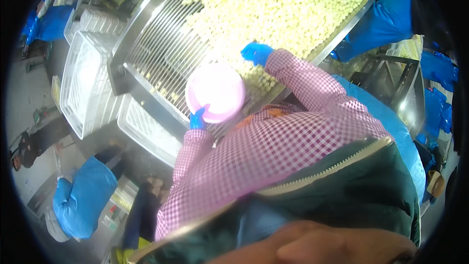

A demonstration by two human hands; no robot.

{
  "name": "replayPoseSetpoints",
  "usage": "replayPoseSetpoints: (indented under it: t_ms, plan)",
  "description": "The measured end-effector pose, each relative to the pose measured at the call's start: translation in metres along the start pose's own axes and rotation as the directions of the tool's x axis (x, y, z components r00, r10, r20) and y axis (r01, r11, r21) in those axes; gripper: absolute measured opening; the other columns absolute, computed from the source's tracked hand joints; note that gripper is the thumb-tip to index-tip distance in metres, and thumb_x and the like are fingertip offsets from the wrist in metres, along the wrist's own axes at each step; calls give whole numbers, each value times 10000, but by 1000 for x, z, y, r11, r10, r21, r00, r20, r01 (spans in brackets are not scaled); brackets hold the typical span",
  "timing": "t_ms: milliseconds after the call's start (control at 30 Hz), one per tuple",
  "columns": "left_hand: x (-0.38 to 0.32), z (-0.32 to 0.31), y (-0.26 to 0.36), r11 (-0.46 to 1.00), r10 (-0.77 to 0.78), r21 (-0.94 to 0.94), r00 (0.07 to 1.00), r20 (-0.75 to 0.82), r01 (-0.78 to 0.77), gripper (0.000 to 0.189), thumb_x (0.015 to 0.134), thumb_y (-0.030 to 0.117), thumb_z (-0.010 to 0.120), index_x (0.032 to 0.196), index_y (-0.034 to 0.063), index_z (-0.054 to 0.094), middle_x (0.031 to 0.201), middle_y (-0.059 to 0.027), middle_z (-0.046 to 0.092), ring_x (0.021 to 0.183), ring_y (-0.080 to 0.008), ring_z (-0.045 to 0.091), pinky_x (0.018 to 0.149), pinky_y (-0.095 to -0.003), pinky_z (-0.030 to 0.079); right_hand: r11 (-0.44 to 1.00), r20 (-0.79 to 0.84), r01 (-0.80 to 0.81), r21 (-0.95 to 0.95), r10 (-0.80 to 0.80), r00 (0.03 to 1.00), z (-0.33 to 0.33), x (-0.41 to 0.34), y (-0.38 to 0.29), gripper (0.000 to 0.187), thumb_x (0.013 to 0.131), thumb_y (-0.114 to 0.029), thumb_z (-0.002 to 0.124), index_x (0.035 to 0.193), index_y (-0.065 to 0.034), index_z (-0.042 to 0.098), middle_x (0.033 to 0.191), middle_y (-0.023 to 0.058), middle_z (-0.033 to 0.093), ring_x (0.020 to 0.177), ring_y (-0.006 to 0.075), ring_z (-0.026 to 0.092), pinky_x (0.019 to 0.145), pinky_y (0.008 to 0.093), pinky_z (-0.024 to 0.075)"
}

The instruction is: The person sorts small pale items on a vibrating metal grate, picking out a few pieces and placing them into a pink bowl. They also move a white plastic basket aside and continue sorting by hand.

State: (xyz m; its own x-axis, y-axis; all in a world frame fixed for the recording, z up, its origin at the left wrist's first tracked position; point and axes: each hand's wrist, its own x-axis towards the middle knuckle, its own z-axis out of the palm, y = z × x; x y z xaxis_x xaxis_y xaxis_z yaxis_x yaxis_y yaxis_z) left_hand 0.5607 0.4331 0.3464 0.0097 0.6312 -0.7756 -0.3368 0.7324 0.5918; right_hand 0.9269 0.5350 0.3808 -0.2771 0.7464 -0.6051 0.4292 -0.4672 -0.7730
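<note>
My blue-gloved left hand [198, 119] grips the near left rim of a round pink plastic basin [229, 112], thumb over the edge. Glare washes out the basin's inside, so its contents cannot be made out. The basin is over the slatted metal table [157, 40]. To its upper right, my blue-gloved right hand [256, 54] is at the near edge of a broad heap of small pale-yellow food pieces [278, 11]. Its fingers are bent, and whether they hold any pieces is not visible. A few loose pieces [163, 91] lie along the table's left end.
White perforated plastic crates [82, 80] stand left of the table, with another crate [146, 128] below its end. Raised metal rims [119, 58] bound the table. People in blue protective clothing [384, 18] are at the far right and top; another person [86, 198] is at lower left.
</note>
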Motion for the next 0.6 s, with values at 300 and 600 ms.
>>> replayPoseSetpoints:
  t_ms: [300, 600]
  plan:
    - [4, -9, -12, 998, 18, 53, 997, 69, -21, 577, 818, 70, 553, 1360, -42, 389, 1294, -216, 508, 1162, -365, 523, 978, -481, 461, 427, -568, -523, -737, 26, 822, -56, -35, 11, 736, 938, -470, 455, 1519, -176, 113, 1567, 95, 158, 1415, 283, 231, 1139, 392, 252]
    - [6, -23, -34, 999, -13, 48, 993, 115, 8, 533, 769, 126, 752, 1239, -12, 541, 1110, -133, 631, 961, -254, 628, 806, -360, 531, 870, -744, -235, -434, -199, 638, -28, -21, 46, 492, 965, -377, 458, 1401, -148, 439, 1455, 123, 406, 1341, 298, 376, 1143, 408, 264]
